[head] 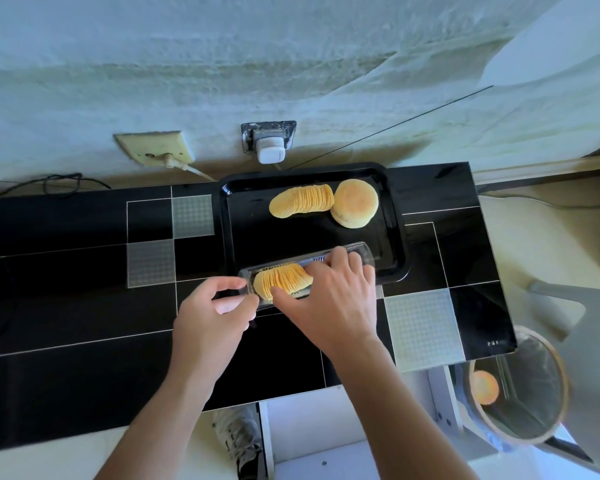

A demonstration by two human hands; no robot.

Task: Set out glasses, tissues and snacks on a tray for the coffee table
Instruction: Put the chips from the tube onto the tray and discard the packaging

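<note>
Holding a clear plastic chip tray [340, 258] at its near-left end, the left hand [212, 317] pinched the rim; the right hand [329, 296] curled over the ridged yellow chip stack [281, 284] inside. The trough's long axis ran from left hand up-right onto a glossy black rectangular serving tray [243, 237]. Beyond the right hand lay a fanned chip row [302, 201] beside a round bun [355, 206]. Black tiled table [66, 306]; rough pale wall [222, 64].

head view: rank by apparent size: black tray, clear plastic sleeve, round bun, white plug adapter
1. black tray
2. clear plastic sleeve, partly covered by both hands
3. round bun
4. white plug adapter
The sleeve sits nearer the camera than the bun, but its lead looks safe.
</note>
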